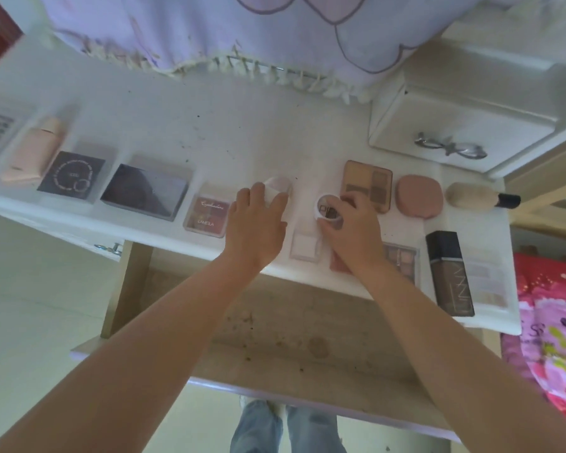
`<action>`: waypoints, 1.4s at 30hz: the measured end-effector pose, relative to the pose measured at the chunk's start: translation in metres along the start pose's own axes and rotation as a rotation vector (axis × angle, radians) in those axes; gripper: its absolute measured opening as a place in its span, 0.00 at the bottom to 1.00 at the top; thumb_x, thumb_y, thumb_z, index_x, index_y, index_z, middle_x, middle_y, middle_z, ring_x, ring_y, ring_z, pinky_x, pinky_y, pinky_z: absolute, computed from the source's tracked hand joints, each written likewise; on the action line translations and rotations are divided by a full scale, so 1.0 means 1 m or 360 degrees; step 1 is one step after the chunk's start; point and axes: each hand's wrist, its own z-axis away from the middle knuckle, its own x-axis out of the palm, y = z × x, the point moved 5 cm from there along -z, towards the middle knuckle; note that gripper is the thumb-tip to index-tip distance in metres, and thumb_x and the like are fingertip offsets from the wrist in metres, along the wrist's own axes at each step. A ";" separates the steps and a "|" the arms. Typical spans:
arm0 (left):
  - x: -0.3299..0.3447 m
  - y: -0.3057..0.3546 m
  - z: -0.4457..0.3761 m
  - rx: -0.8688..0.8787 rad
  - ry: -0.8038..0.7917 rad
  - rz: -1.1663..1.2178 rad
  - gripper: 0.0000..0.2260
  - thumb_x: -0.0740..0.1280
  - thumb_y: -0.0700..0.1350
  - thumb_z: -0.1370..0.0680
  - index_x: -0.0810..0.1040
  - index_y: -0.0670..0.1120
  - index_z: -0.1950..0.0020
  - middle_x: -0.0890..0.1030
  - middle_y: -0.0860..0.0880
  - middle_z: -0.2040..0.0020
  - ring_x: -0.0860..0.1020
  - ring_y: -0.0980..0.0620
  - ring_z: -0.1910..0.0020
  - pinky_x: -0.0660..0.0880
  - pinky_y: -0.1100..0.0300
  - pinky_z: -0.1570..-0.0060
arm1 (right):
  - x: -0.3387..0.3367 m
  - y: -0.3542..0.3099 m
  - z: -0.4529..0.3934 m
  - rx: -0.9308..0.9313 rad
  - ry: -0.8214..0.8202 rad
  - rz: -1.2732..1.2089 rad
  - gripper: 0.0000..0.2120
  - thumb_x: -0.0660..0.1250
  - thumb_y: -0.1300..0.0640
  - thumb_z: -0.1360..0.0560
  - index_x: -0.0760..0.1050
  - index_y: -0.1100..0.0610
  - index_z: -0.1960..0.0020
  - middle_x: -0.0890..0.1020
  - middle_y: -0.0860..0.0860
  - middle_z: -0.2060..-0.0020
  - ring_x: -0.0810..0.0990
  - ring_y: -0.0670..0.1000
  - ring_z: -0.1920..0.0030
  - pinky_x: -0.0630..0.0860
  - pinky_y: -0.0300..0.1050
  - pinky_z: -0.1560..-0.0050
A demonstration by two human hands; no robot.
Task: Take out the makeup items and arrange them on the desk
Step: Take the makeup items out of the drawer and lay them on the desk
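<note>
Both hands are down on the white surface point(209, 125), mid-row. The left hand point(255, 220) curls its fingers around a small pale pink-and-white container point(279, 188), just right of the Lamela eyeshadow palette point(206, 214). The right hand point(350, 230) grips a little round white compact point(328, 209), open side up, sitting right beside the tan eyeshadow palette point(368, 181).

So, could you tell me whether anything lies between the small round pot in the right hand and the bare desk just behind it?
Nothing visible does: the right hand holds the round pot, and the desk behind it shows bare between the pale lid and the tan palette.
</note>
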 end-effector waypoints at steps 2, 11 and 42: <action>0.002 0.001 0.013 0.0002 0.0009 -0.0026 0.22 0.80 0.45 0.45 0.80 0.43 0.54 0.80 0.37 0.56 0.79 0.38 0.63 0.78 0.53 0.66 | 0.000 0.001 0.002 -0.0035 0.0063 -0.0018 0.15 0.71 0.63 0.31 0.78 0.62 0.45 0.76 0.62 0.48 0.74 0.61 0.47 0.64 0.40 0.49; -0.002 0.014 0.054 0.0101 0.0343 0.0037 0.19 0.60 0.53 0.25 0.67 0.44 0.39 0.75 0.32 0.42 0.74 0.33 0.42 0.74 0.44 0.45 | -0.033 -0.011 0.045 -0.0406 0.0487 0.0020 0.15 0.63 0.54 0.29 0.79 0.66 0.53 0.81 0.63 0.57 0.78 0.57 0.53 0.72 0.44 0.50; 0.015 -0.019 0.155 0.0468 0.0138 -0.0214 0.39 0.63 0.61 0.32 0.60 0.33 0.33 0.68 0.29 0.35 0.57 0.37 0.27 0.38 0.55 0.27 | -0.009 0.047 0.183 -0.0461 0.0154 0.0988 0.50 0.79 0.43 0.48 0.62 0.60 0.34 0.66 0.64 0.33 0.63 0.65 0.33 0.48 0.62 0.30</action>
